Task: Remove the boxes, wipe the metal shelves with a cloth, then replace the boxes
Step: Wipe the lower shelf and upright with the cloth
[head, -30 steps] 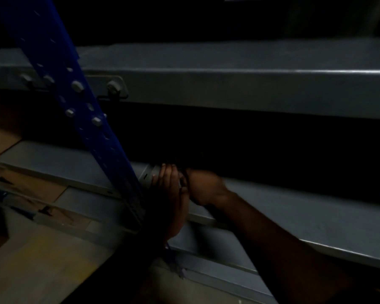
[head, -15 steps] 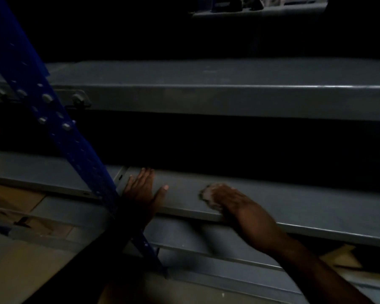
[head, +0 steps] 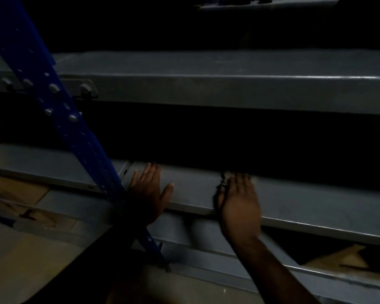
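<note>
Your left hand [head: 148, 194] lies flat on the grey shelf [head: 305, 200]; your right hand [head: 239, 202] presses a cloth [head: 225, 177] there.

No legible text, label, brand, number or sign anywhere in this dim view.

A dim storeroom, lit only faintly from the front: a blue perforated upright [head: 59, 119], studded with bolts, slants across the racking, the space behind lost in darkness, while pale brown floor [head: 31, 260] shows at lower left.
</note>
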{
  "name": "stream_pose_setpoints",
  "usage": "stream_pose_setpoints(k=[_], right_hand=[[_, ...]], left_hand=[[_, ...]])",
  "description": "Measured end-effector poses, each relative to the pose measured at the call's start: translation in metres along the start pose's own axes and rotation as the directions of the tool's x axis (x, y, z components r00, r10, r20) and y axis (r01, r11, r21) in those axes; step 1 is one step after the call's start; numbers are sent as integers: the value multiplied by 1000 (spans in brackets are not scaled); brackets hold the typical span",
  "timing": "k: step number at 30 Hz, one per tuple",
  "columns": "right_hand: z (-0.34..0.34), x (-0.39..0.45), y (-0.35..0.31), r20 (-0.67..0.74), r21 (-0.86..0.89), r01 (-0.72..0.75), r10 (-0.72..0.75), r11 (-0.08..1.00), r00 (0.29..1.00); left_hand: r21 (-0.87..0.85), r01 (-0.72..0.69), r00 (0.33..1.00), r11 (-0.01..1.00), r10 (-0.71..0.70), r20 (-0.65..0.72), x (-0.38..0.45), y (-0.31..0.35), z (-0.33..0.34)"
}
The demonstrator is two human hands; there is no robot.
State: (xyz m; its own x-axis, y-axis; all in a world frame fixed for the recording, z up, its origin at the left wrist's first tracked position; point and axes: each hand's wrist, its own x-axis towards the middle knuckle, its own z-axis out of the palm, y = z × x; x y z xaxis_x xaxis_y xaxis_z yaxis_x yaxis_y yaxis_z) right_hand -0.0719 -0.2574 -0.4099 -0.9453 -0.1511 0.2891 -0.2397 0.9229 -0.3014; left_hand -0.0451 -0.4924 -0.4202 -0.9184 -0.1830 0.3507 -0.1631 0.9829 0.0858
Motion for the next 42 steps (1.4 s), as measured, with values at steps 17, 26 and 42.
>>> stream_pose_setpoints(k=[17,26,42], right_hand=[[-25,-22,48,-112,-10,262,-261,965,959],[3,-26,13,-462,130,-248,280,960,842],[-17,-35,30,108,-128,436,-424,891,899]], left_hand=[[-76,-70,994,995,76,76,0,-8,-11],[-54,-92,970,994,102,222,0,-7,-25],[-424,-80,928,902,222,299,0,-22,-30]])
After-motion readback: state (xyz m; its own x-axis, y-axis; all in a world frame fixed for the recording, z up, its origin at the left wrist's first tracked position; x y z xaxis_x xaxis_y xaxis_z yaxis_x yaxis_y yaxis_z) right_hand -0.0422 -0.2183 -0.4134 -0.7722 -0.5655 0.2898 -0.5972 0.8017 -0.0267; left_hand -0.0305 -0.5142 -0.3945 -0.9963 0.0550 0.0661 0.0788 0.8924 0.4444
